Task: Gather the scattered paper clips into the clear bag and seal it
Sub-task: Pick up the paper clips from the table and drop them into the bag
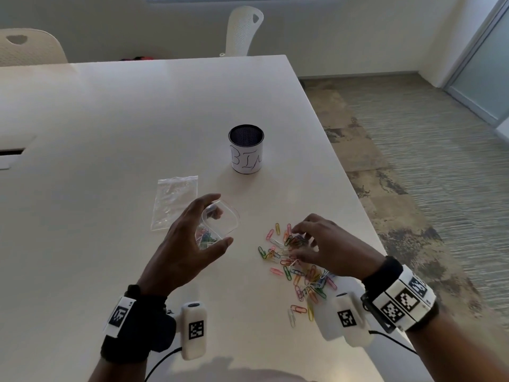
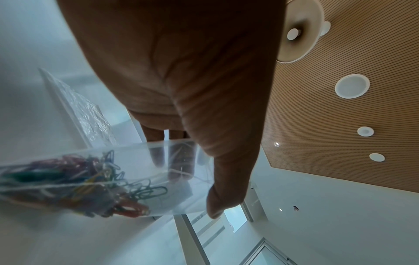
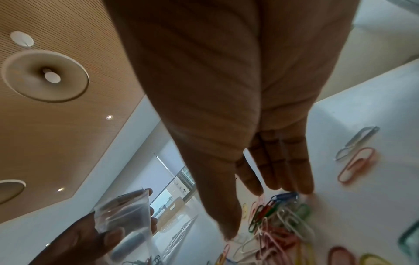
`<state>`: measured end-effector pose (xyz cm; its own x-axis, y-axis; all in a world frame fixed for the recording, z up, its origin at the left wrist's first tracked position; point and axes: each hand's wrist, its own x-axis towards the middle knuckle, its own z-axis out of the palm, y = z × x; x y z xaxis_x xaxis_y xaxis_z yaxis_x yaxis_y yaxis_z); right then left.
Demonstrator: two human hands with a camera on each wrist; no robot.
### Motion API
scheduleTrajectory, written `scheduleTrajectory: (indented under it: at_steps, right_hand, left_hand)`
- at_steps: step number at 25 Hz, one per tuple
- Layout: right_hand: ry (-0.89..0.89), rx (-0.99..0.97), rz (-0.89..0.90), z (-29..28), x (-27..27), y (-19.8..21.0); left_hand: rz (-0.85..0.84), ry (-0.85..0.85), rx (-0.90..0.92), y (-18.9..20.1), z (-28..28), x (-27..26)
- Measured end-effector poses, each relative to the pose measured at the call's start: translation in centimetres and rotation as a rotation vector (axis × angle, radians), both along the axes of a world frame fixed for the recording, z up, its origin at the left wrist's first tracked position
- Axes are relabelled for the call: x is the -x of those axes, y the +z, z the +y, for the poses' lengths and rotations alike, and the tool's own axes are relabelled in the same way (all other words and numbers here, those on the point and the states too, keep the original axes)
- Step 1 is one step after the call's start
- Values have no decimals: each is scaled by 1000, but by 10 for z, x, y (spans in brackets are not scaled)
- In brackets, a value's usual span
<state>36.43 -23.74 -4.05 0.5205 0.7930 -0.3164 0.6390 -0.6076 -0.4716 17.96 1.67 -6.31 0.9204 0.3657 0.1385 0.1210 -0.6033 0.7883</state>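
Note:
My left hand (image 1: 221, 219) holds a small clear bag (image 1: 232, 220) open above the table, thumb on the near side and fingers on the far side. A few coloured paper clips (image 2: 90, 184) lie in the bottom of the bag (image 2: 158, 170). To the right, many coloured paper clips (image 1: 300, 271) lie scattered on the white table (image 1: 137, 119). My right hand (image 1: 298, 242) hovers over the far end of that pile. Its fingertips (image 3: 303, 188) touch the clips (image 3: 283, 224) and the thumb stands apart, with nothing pinched that I can see.
A second clear bag (image 1: 175, 205) lies flat on the table just left of my left hand. A black mesh cup with a white label (image 1: 246, 150) stands further back. The table's right edge (image 1: 366, 216) runs close to the clips. Two white chairs stand at the far side.

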Motion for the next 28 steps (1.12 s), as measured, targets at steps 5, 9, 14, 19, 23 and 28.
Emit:
scheduleTrajectory:
  at_steps: [5, 9, 14, 19, 23, 28]
  right_hand:
    - [30, 113, -134, 1, 9, -2]
    - [-5, 31, -176, 8, 21, -9]
    - [-27, -1, -227, 17, 25, -8]
    - [8, -28, -290, 22, 25, -10]
    - [-20, -87, -228, 21, 9, -11]
    - [-224, -237, 96, 14, -13, -10]
  left_hand:
    - [-5, 1, 12, -1, -1, 0]
    - [-9, 6, 15, -3, -3, -1]
    - [-20, 8, 6, -2, -2, 1]
    - [-20, 12, 10, -2, -2, 1]
    - [-20, 14, 10, -3, -1, 1]
    - [-17, 14, 18, -2, -1, 1]
